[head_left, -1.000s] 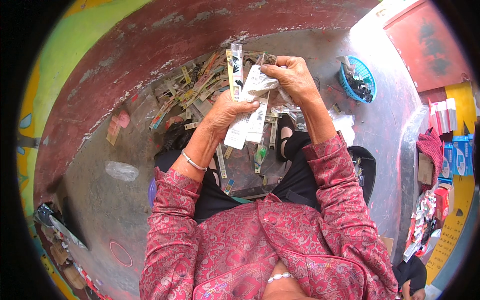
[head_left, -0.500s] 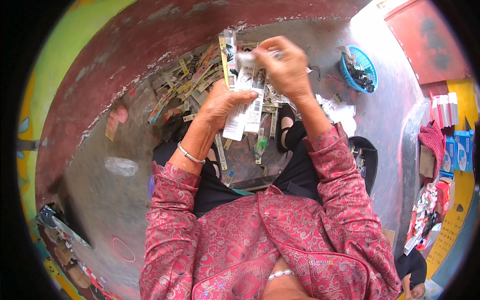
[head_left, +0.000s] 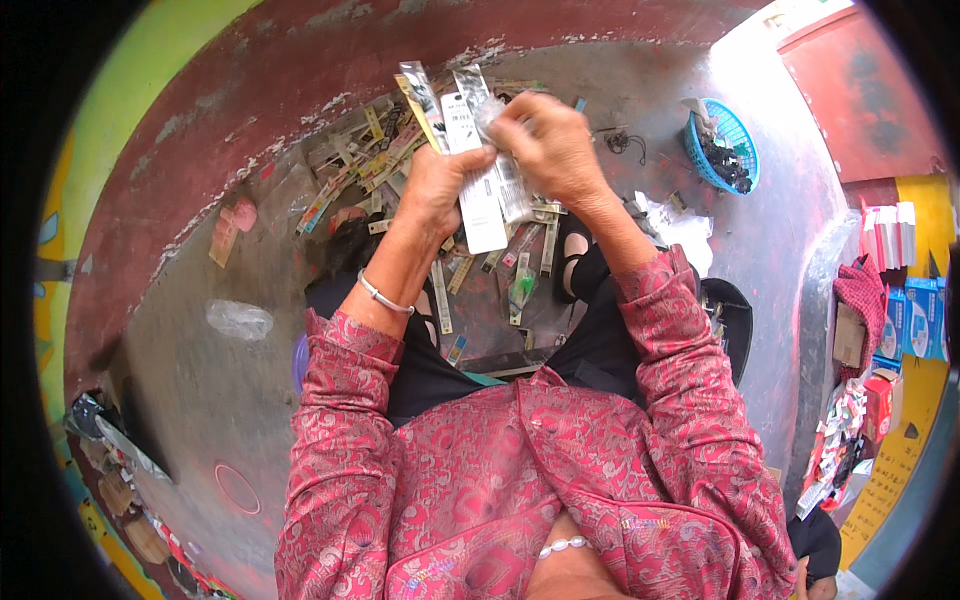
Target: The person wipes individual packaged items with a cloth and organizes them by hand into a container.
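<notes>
My left hand (head_left: 438,190) is closed round several long, narrow packets, its thumb pressed across their front. One is a clear packet with a yellow edge and dark shapes inside (head_left: 424,108), standing up on the left. In front of it lies a white printed card (head_left: 484,222). Behind the card, a second clear packet (head_left: 470,80) sticks up. My right hand (head_left: 548,142) is closed at the upper right of this bundle, fingers pinching crumpled clear plastic (head_left: 489,112). The fingertips are slightly blurred, and the back of the bundle is hidden.
A pile of similar long packets (head_left: 385,150) covers the floor beyond my hands. A blue basket (head_left: 748,135) with dark items stands at far right, white plastic (head_left: 680,230) nearer. Clear plastic (head_left: 240,320) lies at left. Boxes (head_left: 920,320) line the right wall, where another person (head_left: 818,545) partly shows.
The bundle has shifted slightly left and up, and its packets are more fanned apart. My right hand has moved down and left, onto the plastic at the bundle's side.
</notes>
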Motion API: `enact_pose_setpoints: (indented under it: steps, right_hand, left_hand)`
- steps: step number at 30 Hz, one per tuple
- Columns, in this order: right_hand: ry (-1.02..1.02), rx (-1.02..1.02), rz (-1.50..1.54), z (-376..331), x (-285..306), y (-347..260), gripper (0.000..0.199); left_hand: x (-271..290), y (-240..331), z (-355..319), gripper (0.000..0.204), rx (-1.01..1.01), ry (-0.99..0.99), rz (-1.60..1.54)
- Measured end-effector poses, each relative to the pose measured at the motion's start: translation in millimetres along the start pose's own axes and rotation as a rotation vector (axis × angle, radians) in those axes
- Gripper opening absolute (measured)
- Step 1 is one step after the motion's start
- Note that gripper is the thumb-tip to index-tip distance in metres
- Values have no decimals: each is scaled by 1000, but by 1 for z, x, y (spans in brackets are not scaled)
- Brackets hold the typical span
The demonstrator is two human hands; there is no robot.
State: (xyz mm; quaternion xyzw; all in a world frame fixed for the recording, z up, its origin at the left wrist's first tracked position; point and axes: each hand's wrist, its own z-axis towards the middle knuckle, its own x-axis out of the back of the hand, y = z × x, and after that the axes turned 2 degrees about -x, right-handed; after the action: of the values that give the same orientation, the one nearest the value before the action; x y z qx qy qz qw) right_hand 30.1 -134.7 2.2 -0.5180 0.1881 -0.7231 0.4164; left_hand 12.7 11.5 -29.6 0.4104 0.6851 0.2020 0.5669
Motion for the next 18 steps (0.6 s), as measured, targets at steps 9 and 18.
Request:
enact_pose_setpoints:
  steps: [9,18]
  right_hand:
    - [-642,-130,-15,-6,55,13,19]
    - [-103,40,68,-4,6,-13,19]
  left_hand:
    - [15,24,5,26,-87,180,-151]
    - [1,4,9,24,-245,189,48]
